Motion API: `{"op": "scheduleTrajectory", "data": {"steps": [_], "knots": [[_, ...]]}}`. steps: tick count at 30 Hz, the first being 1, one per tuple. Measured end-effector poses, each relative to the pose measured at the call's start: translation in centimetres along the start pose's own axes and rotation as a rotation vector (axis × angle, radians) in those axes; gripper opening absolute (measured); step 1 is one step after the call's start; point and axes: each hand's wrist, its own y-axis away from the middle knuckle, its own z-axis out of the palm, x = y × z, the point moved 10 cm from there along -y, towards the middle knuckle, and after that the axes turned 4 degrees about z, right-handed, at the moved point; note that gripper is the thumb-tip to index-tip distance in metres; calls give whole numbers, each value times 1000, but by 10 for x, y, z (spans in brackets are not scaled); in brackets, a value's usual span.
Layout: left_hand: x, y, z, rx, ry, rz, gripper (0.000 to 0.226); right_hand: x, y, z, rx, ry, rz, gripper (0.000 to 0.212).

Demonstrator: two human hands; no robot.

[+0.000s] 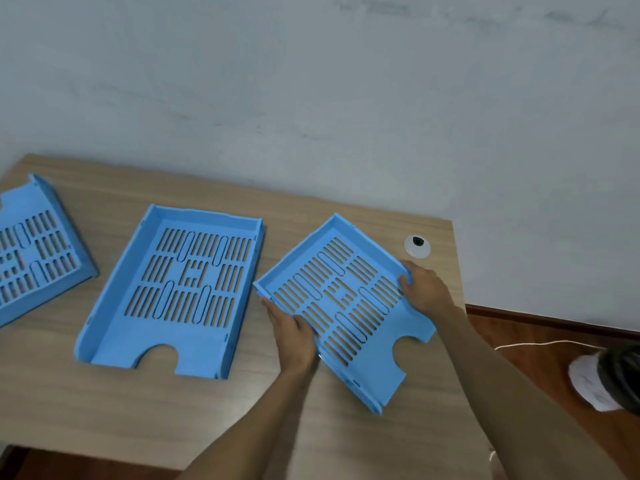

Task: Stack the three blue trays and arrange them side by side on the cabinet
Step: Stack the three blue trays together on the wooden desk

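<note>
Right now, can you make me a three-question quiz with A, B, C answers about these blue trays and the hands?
1. Where is the small round white cap?
A. On the wooden top, near its far right corner
B. Inside the middle tray
C. On the floor

2. How many blue trays show?
A. One
B. Two
C. Three

3. What is happening with the right tray?
A. It lies untouched
B. Both hands grip its sides
C. It sits stacked on another tray

Answers:
1 A: the cap sits on the wooden top beyond the right tray.
2 C: left tray, middle tray and right tray.
3 B: the left hand and right hand hold opposite edges.
</note>
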Motion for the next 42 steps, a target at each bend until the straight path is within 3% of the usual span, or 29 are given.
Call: {"op": "scheduleTrajectory", "data": {"steps": [4,7,12,19,24,30,39,42], "knots": [[-1,-20,-8,68,41,-7,62,10,7,3,-5,35,20,35],[0,-4,-8,27,59,10,47,17,15,9,-64,7,-2,26],[-5,26,-2,-42,72,-19,48,11,34,8,-110,-134,-22,24],[65,-10,-17,-132,-28,112,44,-10,43,-28,-19,-442,-3,24],[126,-42,-53,-118,-98,209,51,-54,53,-56,17,-659,5,25],[145,-73,-129,14,-42,108,36,-116,64,-65,-31,-913,-11,22],[121,-82,-224,-179,-18,163,29,-217,104,-60,30,-928,-7,28],[100,-92,-273,-195,-18,155,40,-257,122,-30,76,-893,13,27]]}}
